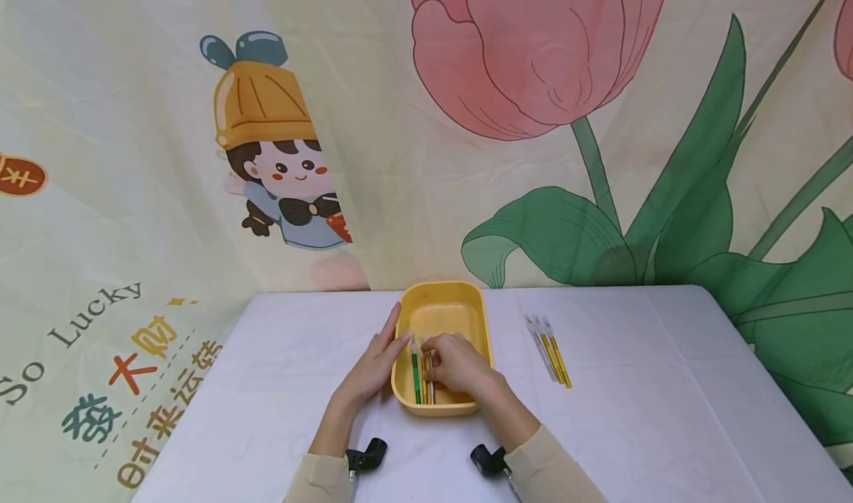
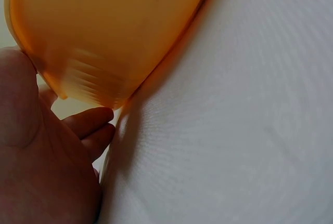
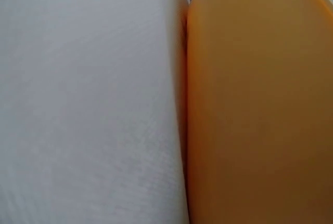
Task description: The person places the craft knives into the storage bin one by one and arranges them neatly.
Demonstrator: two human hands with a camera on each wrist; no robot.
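Observation:
A yellow plastic tray (image 1: 443, 293) stands on the table. My left hand (image 1: 369, 366) holds its left side, thumb over the rim and fingers along the outer wall; the left wrist view shows the tray wall (image 2: 109, 31) and the fingers beneath the rim. Inside lie slim pens, a green one (image 1: 416, 375) at the left and gold and silver ones beside it. My right hand (image 1: 460, 366) reaches into the tray with curled fingers and pinches a slim pen (image 1: 432, 392), mostly hidden by the hand. Only the tray's outer wall (image 3: 260, 99) shows in the right wrist view.
More slim silver and gold pens (image 1: 552, 351) with pale tips lie side by side on the white tablecloth (image 1: 633, 414), right of the tray. A printed cloth (image 1: 400, 155) with a tulip and a cartoon figure hangs behind the table.

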